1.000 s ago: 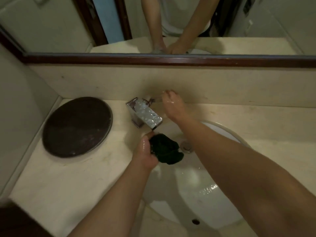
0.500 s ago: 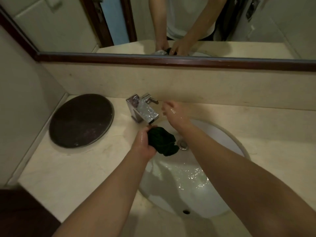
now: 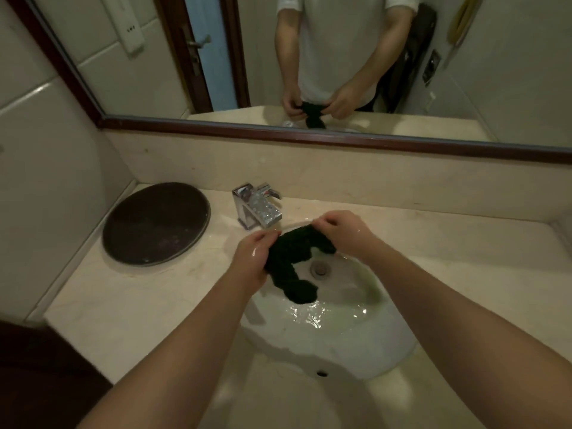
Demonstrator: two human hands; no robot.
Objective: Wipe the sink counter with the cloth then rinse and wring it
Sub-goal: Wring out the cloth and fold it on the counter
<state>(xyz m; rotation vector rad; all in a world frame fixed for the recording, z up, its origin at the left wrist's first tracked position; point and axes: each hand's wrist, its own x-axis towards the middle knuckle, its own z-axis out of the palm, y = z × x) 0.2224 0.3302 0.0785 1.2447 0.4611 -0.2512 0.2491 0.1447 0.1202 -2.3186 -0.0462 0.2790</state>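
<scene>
A dark green cloth [image 3: 291, 261], wet and bunched, hangs over the white sink basin [image 3: 387, 345] just in front of the chrome faucet [image 3: 257, 209]. My left hand [image 3: 252, 258] grips its left end and my right hand [image 3: 337, 230] grips its right end. The cloth's loose tail droops toward the drain [image 3: 319, 269]. Water pools in the basin below. The beige counter [image 3: 148, 301] around the sink looks wet near the faucet.
A round dark tray [image 3: 156, 222] lies on the counter at the left. A wood-framed mirror [image 3: 309, 57] runs along the back wall above a beige backsplash [image 3: 340, 168]. The left wall closes in beside the tray.
My right hand left the faucet handle and took hold of the cloth's right end. The cloth, earlier balled in my left hand, now stretches between both hands. The camera has tilted up.
</scene>
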